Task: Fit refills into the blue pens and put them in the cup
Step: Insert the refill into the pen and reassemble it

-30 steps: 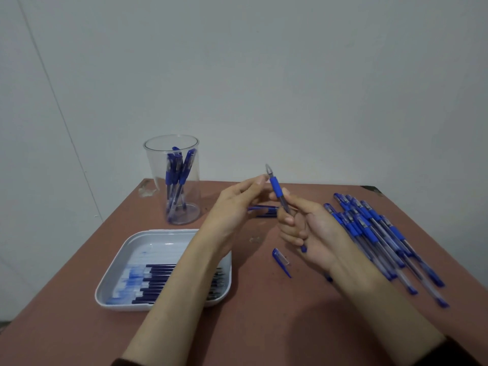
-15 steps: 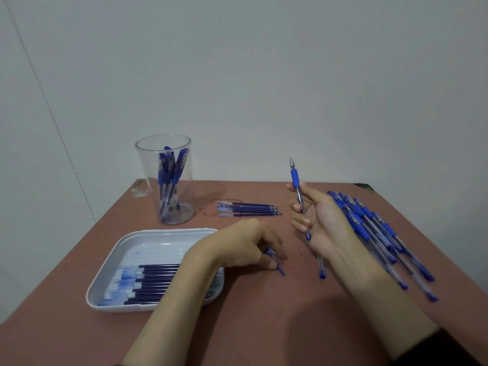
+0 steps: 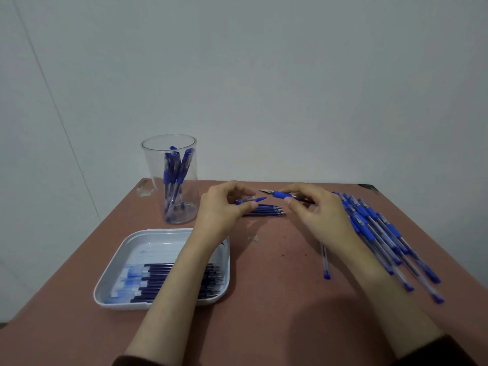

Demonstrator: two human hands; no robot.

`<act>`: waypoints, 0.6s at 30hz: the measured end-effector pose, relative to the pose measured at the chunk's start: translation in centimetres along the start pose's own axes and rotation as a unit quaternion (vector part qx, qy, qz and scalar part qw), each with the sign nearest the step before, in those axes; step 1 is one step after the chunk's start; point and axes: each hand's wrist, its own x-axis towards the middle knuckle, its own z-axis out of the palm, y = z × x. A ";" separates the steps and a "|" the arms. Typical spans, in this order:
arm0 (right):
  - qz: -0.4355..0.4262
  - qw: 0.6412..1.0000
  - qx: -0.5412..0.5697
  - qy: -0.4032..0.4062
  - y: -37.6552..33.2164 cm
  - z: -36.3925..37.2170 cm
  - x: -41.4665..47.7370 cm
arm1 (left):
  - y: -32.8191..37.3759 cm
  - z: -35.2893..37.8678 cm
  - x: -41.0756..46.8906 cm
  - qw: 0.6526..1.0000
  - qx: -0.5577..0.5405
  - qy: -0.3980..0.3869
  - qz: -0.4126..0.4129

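Observation:
My left hand (image 3: 221, 210) pinches a blue pen cap (image 3: 250, 199), its tip pointing right. My right hand (image 3: 317, 215) holds a blue pen (image 3: 281, 194) level, its metal tip pointing left toward the cap, a short gap between them. A clear plastic cup (image 3: 170, 178) at the back left holds several blue pens. A white tray (image 3: 126, 262) at the front left holds several dark refills, partly hidden by my left forearm.
A small bundle of refills (image 3: 269, 210) lies on the brown table behind my hands. A row of several blue pens (image 3: 383, 233) lies at the right. One loose clear barrel (image 3: 325, 262) lies beside my right wrist. A grey wall stands behind.
My left hand picked the cap up off the table and raised it. My right hand tilted the pen from upright to level, tip toward the cap.

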 end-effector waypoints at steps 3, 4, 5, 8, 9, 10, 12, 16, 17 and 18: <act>0.001 1.000 -0.020 0.000 0.0 -0.1 0.0 | 0.2 0.0 -0.1 1.000 0.003 -0.001 0.005; 0.001 1.000 -0.026 0.000 0.0 -0.1 0.0 | 0.2 0.0 -0.1 1.000 0.005 -0.001 0.008; 0.000 1.000 -0.030 -0.003 0.0 -0.1 0.0 | 0.3 0.0 -0.1 1.000 0.008 -0.002 0.011; 0.001 0.999 -0.037 -0.011 0.1 -0.1 0.0 | 0.5 -0.1 -0.3 1.000 0.014 -0.010 0.017; -0.001 0.999 -0.039 -0.011 0.1 -0.2 0.0 | 0.5 -0.1 -0.3 1.000 0.017 -0.011 0.017; -0.002 0.999 -0.041 -0.009 0.1 -0.2 0.0 | 0.5 -0.1 -0.3 1.000 0.020 -0.012 0.016; -0.004 0.999 -0.049 -0.007 0.0 -0.2 0.0 | 0.4 -0.1 -0.3 0.999 0.026 -0.010 0.017; -0.014 0.996 -0.089 -0.016 -0.1 -0.1 0.0 | 0.4 0.0 -0.3 0.999 0.034 -0.014 0.019; -0.019 0.995 -0.094 -0.018 -0.2 -0.1 -0.1 | 0.4 0.1 -0.3 0.999 0.035 -0.019 0.018; -0.024 0.995 -0.092 -0.021 -0.2 0.0 -0.1 | 0.4 0.1 -0.3 0.999 0.033 -0.026 0.017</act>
